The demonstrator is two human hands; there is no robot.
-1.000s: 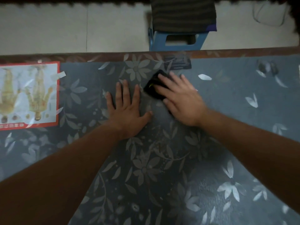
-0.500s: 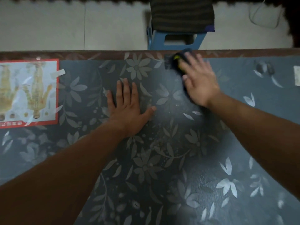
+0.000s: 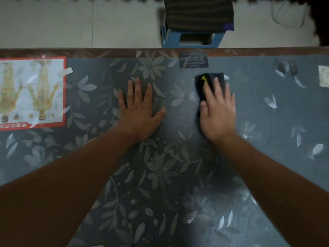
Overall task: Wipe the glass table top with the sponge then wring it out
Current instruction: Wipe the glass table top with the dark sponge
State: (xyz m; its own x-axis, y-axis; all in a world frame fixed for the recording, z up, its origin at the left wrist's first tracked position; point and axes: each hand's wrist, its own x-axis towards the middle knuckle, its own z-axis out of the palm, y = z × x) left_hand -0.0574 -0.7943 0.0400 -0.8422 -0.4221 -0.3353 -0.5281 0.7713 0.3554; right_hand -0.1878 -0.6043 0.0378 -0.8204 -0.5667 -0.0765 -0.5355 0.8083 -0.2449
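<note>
The glass table top (image 3: 178,193) covers a grey-blue cloth with pale flowers and leaves. A dark sponge (image 3: 204,82) with a yellow edge lies flat on the glass, right of centre, a short way in from the far edge. My right hand (image 3: 218,109) presses down on it with fingers spread over its top; most of the sponge is hidden under the palm. My left hand (image 3: 138,107) lies flat on the glass to the left, fingers apart, holding nothing.
A red-bordered paper chart (image 3: 32,91) sits under the glass at the left. A dark label (image 3: 193,60) lies near the far edge, a pale note (image 3: 324,78) at the right. Beyond the table stands a blue stool (image 3: 193,35) on a light floor.
My right hand slid the sponge from beside the left hand up to the far edge, then back toward me and slightly right. The left hand stayed put.
</note>
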